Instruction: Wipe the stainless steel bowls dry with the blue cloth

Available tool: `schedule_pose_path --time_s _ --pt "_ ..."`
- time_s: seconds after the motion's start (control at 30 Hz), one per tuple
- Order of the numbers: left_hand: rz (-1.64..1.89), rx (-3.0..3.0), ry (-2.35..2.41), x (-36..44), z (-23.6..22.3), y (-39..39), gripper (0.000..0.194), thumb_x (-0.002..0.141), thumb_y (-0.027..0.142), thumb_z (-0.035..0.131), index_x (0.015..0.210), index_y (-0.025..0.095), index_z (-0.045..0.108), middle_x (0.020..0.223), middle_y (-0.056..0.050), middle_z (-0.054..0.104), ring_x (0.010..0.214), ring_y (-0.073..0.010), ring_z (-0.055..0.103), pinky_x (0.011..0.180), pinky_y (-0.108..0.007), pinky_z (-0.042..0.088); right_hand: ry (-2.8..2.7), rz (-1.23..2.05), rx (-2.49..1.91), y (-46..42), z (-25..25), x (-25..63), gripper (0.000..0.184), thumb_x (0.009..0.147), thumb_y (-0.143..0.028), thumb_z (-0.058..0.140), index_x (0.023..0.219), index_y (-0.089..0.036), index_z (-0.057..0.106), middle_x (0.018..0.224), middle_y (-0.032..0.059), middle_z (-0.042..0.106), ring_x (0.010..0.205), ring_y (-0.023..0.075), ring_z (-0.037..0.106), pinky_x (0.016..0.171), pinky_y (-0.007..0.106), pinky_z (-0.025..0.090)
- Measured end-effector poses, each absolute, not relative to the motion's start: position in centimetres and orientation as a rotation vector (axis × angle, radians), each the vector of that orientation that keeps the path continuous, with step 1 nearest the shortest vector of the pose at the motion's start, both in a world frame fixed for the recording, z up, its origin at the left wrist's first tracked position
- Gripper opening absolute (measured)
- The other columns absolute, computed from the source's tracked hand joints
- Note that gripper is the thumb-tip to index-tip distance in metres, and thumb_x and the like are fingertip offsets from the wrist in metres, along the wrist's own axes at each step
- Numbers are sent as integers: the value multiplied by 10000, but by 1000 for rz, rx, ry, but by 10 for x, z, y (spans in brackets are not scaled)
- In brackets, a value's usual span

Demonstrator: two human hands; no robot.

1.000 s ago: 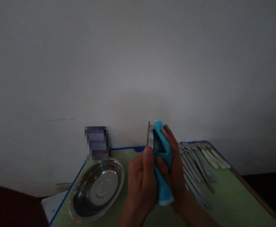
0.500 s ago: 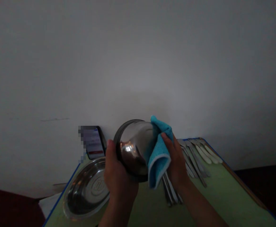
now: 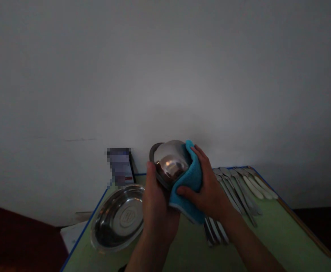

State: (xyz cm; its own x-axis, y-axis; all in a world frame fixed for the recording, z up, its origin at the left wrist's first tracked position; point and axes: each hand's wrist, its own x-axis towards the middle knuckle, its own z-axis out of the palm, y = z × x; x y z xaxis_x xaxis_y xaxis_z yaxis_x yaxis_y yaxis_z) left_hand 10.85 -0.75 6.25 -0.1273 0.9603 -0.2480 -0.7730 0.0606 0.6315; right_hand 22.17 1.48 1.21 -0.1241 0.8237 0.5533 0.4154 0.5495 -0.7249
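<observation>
Metal bowl (image 3: pixel 171 158) was up off the worktop (image 3: pixel 188 253), between both hands, tilted: rim side left toward the left hand (image 3: pixel 158 207), rounded outside to the right. Left was nearer, partly curled on the rim side, thumb up; fingers underneath mostly hidden. Right hand (image 3: pixel 207 189) was half closed around a blue cloth (image 3: pixel 192 177), pressing it onto the bowl's right side, so only cloth sat between.

Count: one bowl, one cloth, one shallow metal dish (image 3: pixel 112 215) at left, one phone (image 3: pixel 129 170) (partly pixelated) behind it, three white-handled pieces (image 3: pixel 252 187) far right. All-metal cutlery (image 3: pixel 245 200): several, overlapped and part-hidden by the right arm, couldn't count.
</observation>
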Motion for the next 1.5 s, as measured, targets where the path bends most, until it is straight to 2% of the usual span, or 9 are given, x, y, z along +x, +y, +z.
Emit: schedule_pose_path --time_s 0.17,0.4,0.57,0.7,0.87,1.07,1.23,1.33,1.5 --pt "1398 356 674 112 66 -18 355 829 427 482 1002 178 667 917 -45 708 952 -198 627 879 -300 461 -1800 448 -1015 14 20 229 965 597 -466 721 1386 -228 219 1473 60 213 1334 238 226 1087 431 241" --pt "1279 331 739 130 53 -28 345 765 463 568 857 157 698 840 -41 716 975 -196 617 892 -273 452 -1474 163 -1174 -4 33 214 759 698 -489 625 1332 -182 343 1343 98 440 1214 248 424 1014 451 357" --pt "1473 305 731 118 66 -25 302 818 403 516 941 182 681 902 -34 712 974 -190 621 888 -290 466 -1671 -19 -1015 -3 34 215 869 639 -534 660 1347 -169 313 1406 108 358 1283 267 333 1054 468 302" --pt "1508 317 713 97 76 -14 354 887 327 393 1029 124 646 903 -77 711 963 -204 627 896 -331 470 -1861 -147 -821 9 29 225 828 624 -533 677 1311 -193 364 1380 106 398 1288 273 324 1081 499 231" --pt "1425 415 611 85 77 -6 383 907 305 343 1053 99 631 926 -107 702 968 -214 623 903 -358 461 -1907 -49 -776 16 23 230 890 575 -541 709 1321 -209 354 1390 100 378 1298 280 300 1070 498 259" --pt "1275 563 545 99 78 -26 349 827 418 493 944 153 688 849 -50 708 857 -190 640 785 -276 494 -1559 278 -835 1 16 211 905 666 -611 585 1391 -204 227 1433 96 302 1290 299 310 1033 512 311" --pt "1276 792 711 103 70 -39 183 649 309 720 797 203 714 683 8 693 599 -100 585 562 -176 444 -1433 382 -988 -13 29 204 741 774 -493 535 1391 -223 226 1410 87 351 1238 279 399 1004 512 348" --pt "1308 699 832 104 67 -37 158 667 289 707 791 192 711 737 3 693 702 -115 609 632 -176 458 -1457 317 -1067 -14 33 205 706 789 -453 531 1388 -231 232 1413 82 349 1248 279 387 1005 531 336" --pt "1354 525 738 87 77 -17 300 823 344 512 961 126 666 905 -76 696 902 -207 629 796 -293 492 -1788 33 -903 -2 31 219 853 663 -452 670 1382 -246 260 1443 58 302 1303 282 296 1054 522 266"
